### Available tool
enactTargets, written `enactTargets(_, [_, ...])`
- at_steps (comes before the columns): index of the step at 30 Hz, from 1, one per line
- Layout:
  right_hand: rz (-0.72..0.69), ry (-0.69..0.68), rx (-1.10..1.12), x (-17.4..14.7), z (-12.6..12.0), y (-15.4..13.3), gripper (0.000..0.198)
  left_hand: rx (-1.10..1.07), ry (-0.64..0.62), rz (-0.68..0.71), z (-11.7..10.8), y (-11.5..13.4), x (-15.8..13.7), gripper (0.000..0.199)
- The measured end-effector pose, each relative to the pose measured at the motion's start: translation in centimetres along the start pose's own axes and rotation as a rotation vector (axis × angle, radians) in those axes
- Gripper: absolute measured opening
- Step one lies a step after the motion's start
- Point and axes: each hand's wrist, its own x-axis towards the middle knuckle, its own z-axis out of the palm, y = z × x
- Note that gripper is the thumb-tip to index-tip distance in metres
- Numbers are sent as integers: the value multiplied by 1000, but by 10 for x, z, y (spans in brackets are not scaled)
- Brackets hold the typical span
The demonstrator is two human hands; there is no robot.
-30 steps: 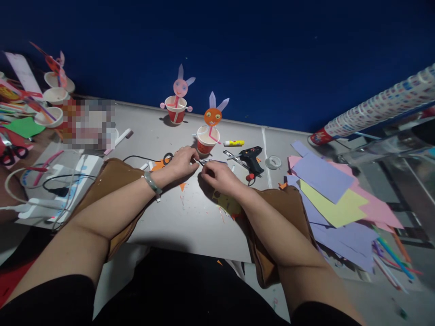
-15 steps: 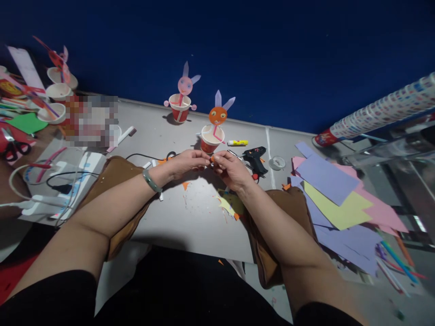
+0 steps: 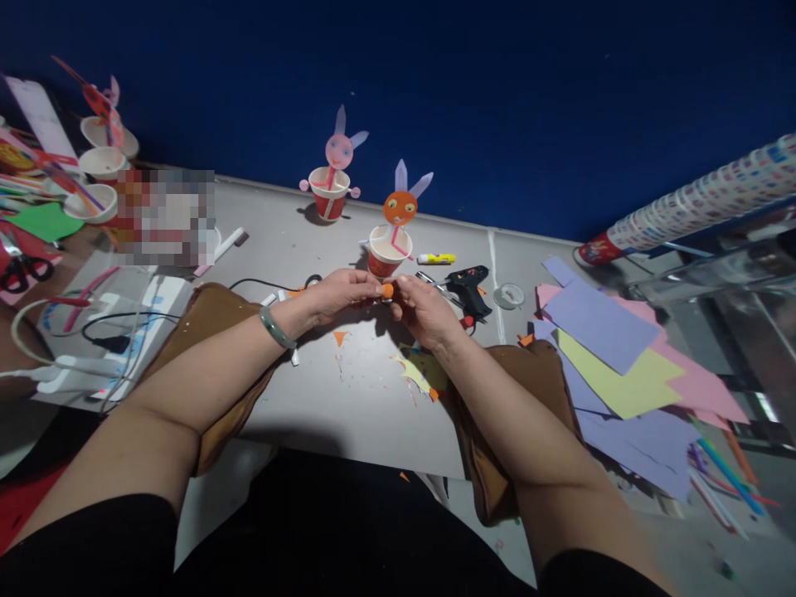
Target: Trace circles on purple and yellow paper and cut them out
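Observation:
Between my fingertips is a small orange paper circle (image 3: 387, 291). My left hand (image 3: 342, 294), with a green bangle at the wrist, pinches its left edge. Curled around its right side is my right hand (image 3: 426, 311), its fingertips at the edge. Just beyond stands a red paper cup (image 3: 384, 257) with an orange rabbit head (image 3: 400, 208) and pale purple ears rising on a bent straw. Further back and left is another red cup (image 3: 329, 203) with a pink rabbit head (image 3: 339, 152) and pink discs on side arms.
A black glue gun (image 3: 471, 290), yellow glue stick (image 3: 437, 259) and tape roll (image 3: 508, 296) lie right of my hands. Coloured paper sheets (image 3: 600, 323) and a long cup stack (image 3: 696, 203) are further right. At left are a power strip (image 3: 146, 340), scissors (image 3: 25, 269) and more cups.
The orange circle now shows its flat face between my hands, where before my fingers mostly covered it. My right fingertips have shifted slightly right, away from the left ones.

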Motion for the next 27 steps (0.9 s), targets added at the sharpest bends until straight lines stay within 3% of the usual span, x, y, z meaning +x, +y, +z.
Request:
enactTargets(8, [15, 33, -144, -2, 1, -1, 32, 237, 73, 32, 2, 1, -3, 10])
enactTargets(14, [81, -54, -498, -6, -7, -9, 16, 946, 215, 258, -11, -9, 6, 3])
enactTargets(17, [122, -108, -647, -7, -9, -10, 16, 1193, 257, 270, -14, -17, 11, 11])
enactTargets(22, [37, -67, -931, -3, -10, 0, 20, 1307, 260, 253, -10, -24, 14, 21])
enactTargets(27, [-59, -21, -1224, -1, -10, 1, 7, 1317, 251, 256, -8, -24, 13, 13])
